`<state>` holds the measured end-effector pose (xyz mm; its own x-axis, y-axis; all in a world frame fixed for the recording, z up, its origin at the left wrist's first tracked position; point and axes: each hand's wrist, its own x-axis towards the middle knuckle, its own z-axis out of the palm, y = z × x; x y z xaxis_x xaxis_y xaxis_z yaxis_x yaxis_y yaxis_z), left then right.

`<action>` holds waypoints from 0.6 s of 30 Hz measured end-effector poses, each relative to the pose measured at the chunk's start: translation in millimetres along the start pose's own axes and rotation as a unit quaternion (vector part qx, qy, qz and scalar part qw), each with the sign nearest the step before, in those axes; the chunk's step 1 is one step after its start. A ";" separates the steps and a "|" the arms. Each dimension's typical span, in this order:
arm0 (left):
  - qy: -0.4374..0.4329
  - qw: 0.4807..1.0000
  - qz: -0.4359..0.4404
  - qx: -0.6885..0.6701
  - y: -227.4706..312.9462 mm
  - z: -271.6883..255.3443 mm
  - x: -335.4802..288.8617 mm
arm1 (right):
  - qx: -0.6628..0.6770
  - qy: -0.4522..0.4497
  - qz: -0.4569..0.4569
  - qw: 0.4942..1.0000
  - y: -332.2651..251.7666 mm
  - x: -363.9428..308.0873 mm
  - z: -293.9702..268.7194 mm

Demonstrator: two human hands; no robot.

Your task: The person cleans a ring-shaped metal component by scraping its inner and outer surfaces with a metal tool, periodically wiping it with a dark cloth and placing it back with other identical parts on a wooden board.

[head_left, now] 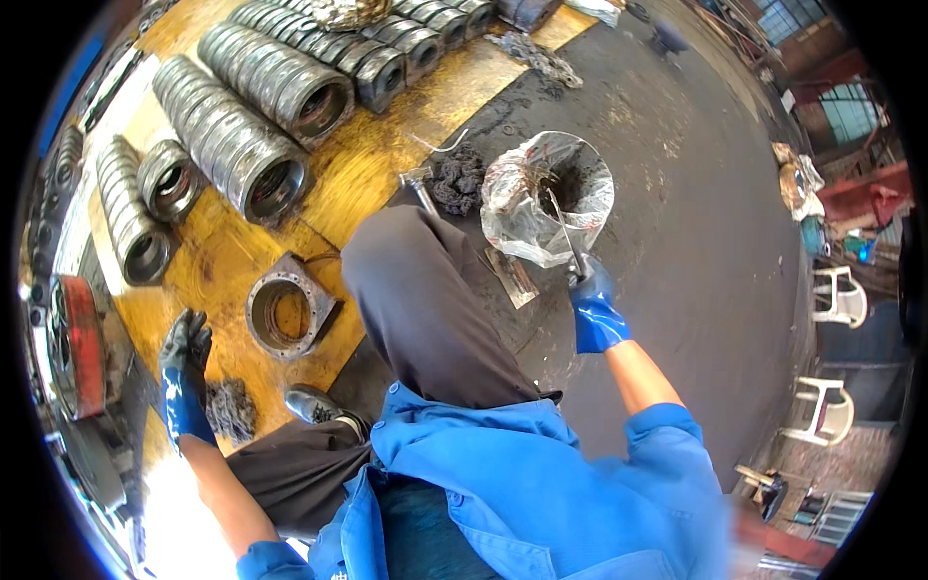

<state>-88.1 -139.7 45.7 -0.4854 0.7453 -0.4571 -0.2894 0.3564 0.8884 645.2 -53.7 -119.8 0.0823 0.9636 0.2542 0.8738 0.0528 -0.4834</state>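
Note:
My right hand [592,282], in a blue glove with darkened fingers, is closed around a long thin tool [565,228]. The tool's far end dips into a container lined with a clear plastic bag [507,217]; dark, grease-like stuff lies inside. I cannot make out the tip. On the left, my left hand [187,350], gloved the same way, is held up with its fingers apart and nothing in them. Nearest to it is a square-flanged metal ring housing [259,319] with bolt holes, resting on the yellow, oil-stained board. A dark wad of rag [230,410] lies below that hand.
Rows of ribbed metal cylinders [232,145] lie across the yellow board [217,259]. Beside my knee are a hammer-like tool [421,189], a dark clump of rag [458,180] and a flat scrap [512,276]. White chairs [839,296] stand far right.

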 end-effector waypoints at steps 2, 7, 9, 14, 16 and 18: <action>0.020 0.999 -0.026 0.015 4.6 12.7 1.2 | -0.246 -0.030 -0.090 0.965 -0.6 -1.3 -4.4; 0.005 0.999 -0.027 0.024 4.5 20.0 -0.7 | -0.375 -0.103 -0.059 0.919 9.3 -6.5 20.0; -0.001 0.999 -0.033 0.023 2.9 25.4 -0.8 | -0.411 -0.165 -0.069 0.894 0.7 -14.1 8.9; 0.012 0.999 -0.026 0.039 4.6 35.3 -9.1 | -0.329 -0.098 -0.162 0.925 13.7 -44.5 -33.2; 0.014 0.999 -0.024 0.038 2.3 32.9 -9.0 | -0.290 -0.107 -0.167 0.936 12.4 -47.7 -54.1; 0.015 0.999 -0.033 0.036 1.3 35.3 -5.0 | -0.125 -0.168 -0.070 0.975 31.5 -55.8 -64.4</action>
<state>-56.9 -123.1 50.6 -0.4914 0.7022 -0.5152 -0.2622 0.4448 0.8564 698.9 -122.7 -95.2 -0.1711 0.9852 -0.0052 0.9582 0.1651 -0.2334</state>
